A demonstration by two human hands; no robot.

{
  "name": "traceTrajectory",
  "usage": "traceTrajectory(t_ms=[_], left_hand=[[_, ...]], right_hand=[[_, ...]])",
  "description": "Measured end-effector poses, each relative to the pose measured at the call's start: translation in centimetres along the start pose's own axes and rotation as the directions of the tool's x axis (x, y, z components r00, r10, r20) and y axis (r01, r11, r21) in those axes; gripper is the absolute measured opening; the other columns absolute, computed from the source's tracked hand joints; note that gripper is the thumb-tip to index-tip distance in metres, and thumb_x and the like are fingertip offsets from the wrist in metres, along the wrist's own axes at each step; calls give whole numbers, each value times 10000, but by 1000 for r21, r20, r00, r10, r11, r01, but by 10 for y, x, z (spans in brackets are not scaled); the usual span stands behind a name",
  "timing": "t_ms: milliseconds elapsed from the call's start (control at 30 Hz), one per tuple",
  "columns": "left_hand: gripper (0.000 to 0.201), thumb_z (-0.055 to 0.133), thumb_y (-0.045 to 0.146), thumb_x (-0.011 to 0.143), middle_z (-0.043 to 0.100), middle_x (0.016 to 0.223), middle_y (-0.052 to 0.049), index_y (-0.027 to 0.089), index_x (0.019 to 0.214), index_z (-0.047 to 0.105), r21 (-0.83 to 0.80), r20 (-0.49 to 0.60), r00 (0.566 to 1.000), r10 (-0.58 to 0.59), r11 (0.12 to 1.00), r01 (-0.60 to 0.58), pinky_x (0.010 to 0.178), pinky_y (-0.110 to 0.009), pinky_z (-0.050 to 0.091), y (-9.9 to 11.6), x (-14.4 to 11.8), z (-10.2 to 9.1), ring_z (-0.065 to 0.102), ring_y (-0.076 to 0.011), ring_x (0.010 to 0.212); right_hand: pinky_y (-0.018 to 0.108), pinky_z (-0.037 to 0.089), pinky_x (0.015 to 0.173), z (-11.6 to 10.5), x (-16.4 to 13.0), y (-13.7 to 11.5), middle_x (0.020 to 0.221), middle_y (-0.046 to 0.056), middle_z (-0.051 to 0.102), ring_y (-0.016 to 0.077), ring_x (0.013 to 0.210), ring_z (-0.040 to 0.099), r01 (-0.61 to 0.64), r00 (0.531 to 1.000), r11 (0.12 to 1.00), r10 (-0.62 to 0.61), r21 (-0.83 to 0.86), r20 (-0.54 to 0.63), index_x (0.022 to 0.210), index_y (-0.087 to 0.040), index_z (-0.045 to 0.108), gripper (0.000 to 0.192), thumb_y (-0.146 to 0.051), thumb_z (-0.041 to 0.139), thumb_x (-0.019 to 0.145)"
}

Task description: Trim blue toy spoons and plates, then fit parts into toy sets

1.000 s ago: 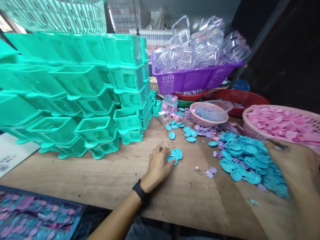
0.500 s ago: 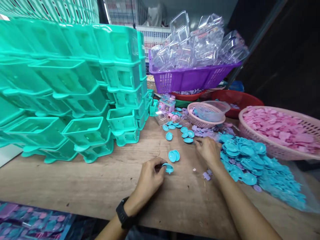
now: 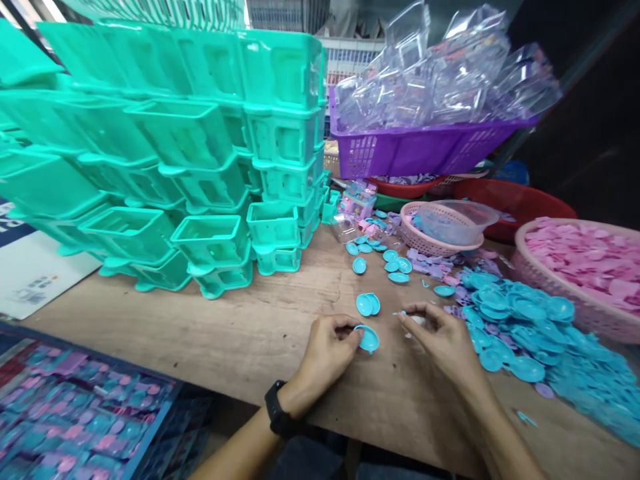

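Note:
Between thumb and fingers, my left hand [image 3: 330, 350] pinches a small turquoise oval plastic dish [image 3: 369, 339], tilted so its hollow side faces me. A wristwatch is on that arm. My right hand [image 3: 440, 333] is closed in a pinch on a tiny turquoise plastic piece [image 3: 399, 313], too small to name. Just beyond the left hand lies a pair of overlapping turquoise dishes [image 3: 368, 304]. Farther back, more loose turquoise dishes [image 3: 398, 277] lie on the wooden table [image 3: 240, 340]. To the right of my right hand is a heap of turquoise parts [image 3: 525, 313].
Stacked green plastic bins [image 3: 210, 233] rise on the left. A purple basket [image 3: 430, 150] of clear plastic cases stands at the back. Pink baskets [image 3: 530, 267] hold small parts on the right. Packed colourful pieces [image 3: 90, 413] sit below the table's front left edge.
The camera view has shifted, so the scene sits farther right. My right hand has drawn back from the far dishes toward my left hand, with a tiny turquoise piece now at its fingertips.

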State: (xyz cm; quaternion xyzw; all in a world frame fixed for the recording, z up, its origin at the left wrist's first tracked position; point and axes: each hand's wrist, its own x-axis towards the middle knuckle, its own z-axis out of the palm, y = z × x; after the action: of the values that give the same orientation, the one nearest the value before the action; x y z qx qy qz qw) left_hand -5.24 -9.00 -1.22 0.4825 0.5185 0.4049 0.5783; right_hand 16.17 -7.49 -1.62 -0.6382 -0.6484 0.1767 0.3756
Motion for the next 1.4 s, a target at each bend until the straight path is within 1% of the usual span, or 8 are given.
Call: traceTrajectory(t_ms=[100,267,333,433,533,700,967,1400], left_hand=[[170,613,193,772,776,750,-54,138,774,774,88,-1,998,63,994,-63,619,-247,499,5,-5,5,690,-185,667],[178,584,169,774,715,640,-21,131,676,727,116,26,997,77,990,-80,533,-214,395,12,-10,8,603,-134,573],[130,595,165,767,680,606,-2,140,682,690,73,-1,998,63,995,-62,510,-202,386,13,-9,7,595,-121,547],[31,643,171,746,633,567,32,164,756,615,-116,4,999,-42,992,42,502,-195,442,11,-6,6,618,-118,498],[210,738,200,692,623,581,51,179,799,559,-295,34,994,-107,949,112,516,-210,505,10,-5,8,652,-130,489],[166,743,231,706,728,714,-19,141,837,697,-283,26,997,-71,956,75,589,-234,549,13,-11,14,698,-145,572],[148,725,257,718,765,745,-68,113,742,754,-282,23,992,-122,951,124,471,-206,492,17,-11,18,638,-116,459],[155,659,202,761,757,704,-68,111,771,785,-166,-12,995,-100,981,97,470,-191,451,19,-9,18,648,-125,469]], right_hand=[[296,547,653,2,-25,-29,828,58,770,214,733,709,17,1000,990,-18,138,9,862,-213,736,272,-478,680,838],[290,544,698,3,-43,-51,810,27,760,205,749,712,167,985,984,-163,68,-59,844,-246,729,176,-406,662,873],[288,542,679,1,-47,-49,802,28,757,207,733,709,138,987,990,-134,41,-90,848,-246,722,190,-423,660,877],[288,538,647,0,-54,-45,775,36,746,210,701,697,60,992,998,-57,26,-111,849,-239,714,237,-471,668,869],[281,534,628,4,-62,-43,774,44,744,207,691,695,10,993,999,-5,40,-115,849,-230,710,263,-488,666,869],[285,524,614,13,-66,-46,770,47,760,209,673,698,-16,985,1000,16,3,-174,851,-230,725,304,-528,666,870],[283,543,654,10,-63,-54,769,27,758,189,640,693,131,953,986,-153,-99,-261,865,-244,715,188,-412,647,918],[267,531,664,1,-54,-50,824,17,742,175,712,704,345,912,919,-376,-192,-164,915,-248,657,59,-251,604,942]])
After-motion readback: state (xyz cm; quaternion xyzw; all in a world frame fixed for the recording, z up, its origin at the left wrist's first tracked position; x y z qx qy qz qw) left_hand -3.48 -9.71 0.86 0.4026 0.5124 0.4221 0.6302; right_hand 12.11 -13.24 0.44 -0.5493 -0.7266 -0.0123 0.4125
